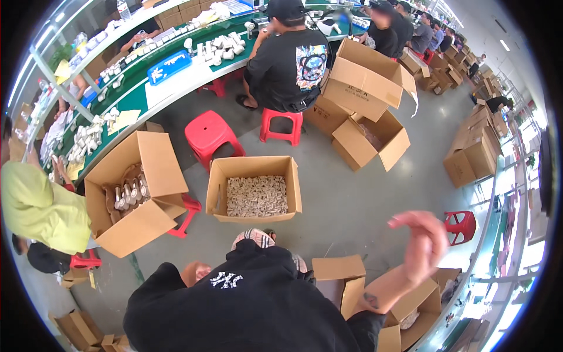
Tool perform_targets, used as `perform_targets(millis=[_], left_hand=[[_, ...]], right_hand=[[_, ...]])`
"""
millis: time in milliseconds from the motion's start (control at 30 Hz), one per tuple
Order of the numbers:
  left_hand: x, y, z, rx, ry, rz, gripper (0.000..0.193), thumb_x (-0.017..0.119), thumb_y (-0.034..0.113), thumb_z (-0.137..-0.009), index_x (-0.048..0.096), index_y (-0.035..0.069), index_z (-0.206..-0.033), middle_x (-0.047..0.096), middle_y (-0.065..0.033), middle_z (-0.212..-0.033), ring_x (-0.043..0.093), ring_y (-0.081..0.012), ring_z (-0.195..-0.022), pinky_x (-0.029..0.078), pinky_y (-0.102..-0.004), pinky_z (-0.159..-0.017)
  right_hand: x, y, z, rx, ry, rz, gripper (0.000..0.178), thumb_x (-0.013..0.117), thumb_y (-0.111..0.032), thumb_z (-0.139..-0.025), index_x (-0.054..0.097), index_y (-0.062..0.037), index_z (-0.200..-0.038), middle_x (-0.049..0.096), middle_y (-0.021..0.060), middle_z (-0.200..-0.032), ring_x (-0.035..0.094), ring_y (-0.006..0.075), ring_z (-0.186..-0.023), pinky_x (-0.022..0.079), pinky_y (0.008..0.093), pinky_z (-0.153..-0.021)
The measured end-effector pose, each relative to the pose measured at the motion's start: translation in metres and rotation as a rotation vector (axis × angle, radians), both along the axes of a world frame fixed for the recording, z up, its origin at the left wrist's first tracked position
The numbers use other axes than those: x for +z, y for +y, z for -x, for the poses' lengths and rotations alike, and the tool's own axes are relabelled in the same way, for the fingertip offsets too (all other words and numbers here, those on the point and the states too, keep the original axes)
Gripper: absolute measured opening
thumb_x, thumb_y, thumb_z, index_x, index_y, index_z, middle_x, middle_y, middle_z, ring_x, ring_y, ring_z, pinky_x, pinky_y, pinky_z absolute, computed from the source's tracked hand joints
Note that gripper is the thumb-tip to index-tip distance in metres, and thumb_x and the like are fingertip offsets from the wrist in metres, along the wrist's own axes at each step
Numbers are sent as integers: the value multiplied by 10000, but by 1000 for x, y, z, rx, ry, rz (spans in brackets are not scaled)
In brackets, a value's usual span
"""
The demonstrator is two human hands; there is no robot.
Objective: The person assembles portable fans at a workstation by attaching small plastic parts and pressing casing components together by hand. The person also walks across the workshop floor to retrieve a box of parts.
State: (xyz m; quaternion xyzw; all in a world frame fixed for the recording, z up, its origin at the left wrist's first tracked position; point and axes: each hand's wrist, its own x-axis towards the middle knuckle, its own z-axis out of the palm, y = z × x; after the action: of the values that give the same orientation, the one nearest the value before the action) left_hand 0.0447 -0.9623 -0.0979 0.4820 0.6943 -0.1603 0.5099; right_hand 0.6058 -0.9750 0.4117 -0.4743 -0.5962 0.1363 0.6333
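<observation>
My right hand (423,243) is raised on the right side, apart from everything around it. One finger stretches out to the left, the others are bent loosely, and no object shows in it. My left hand (199,271) is low, close to my body, mostly hidden by my black sleeve, so its fingers cannot be made out. In front of me stands an open cardboard box (212,193) with many small whitish parts (257,196) in it. Neither hand touches that box.
Another open carton (161,158) at left holds white handheld devices (132,192). A red stool (212,132) stands beyond. Stacked cartons (363,82) rise behind a seated co-worker (293,58) at the green workbench. More open boxes (413,305) lie near my right arm.
</observation>
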Motion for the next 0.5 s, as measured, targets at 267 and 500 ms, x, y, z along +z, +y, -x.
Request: perform_targets(millis=[267,500], left_hand=[[42,253,-255,30,-439,-250,296,625,353,-905,625,69,-820,607,-22,-630,560,-131,-547,461,-303,-511],[68,337,-420,370,-633,-455,272,656,291,-892,629,30,-966,615,-25,-725,555,-102,-620,473,-272,-560]], right_hand=[[66,146,-121,98,-322,-430,456,569,-287,-885,496,47,-1188,555,186,-987,607,281,-758,529,368,-612],[51,305,-257,349,-207,-512,413,581,-260,-868,507,38,-1144,556,181,-974,608,282,-758,522,368,-615]])
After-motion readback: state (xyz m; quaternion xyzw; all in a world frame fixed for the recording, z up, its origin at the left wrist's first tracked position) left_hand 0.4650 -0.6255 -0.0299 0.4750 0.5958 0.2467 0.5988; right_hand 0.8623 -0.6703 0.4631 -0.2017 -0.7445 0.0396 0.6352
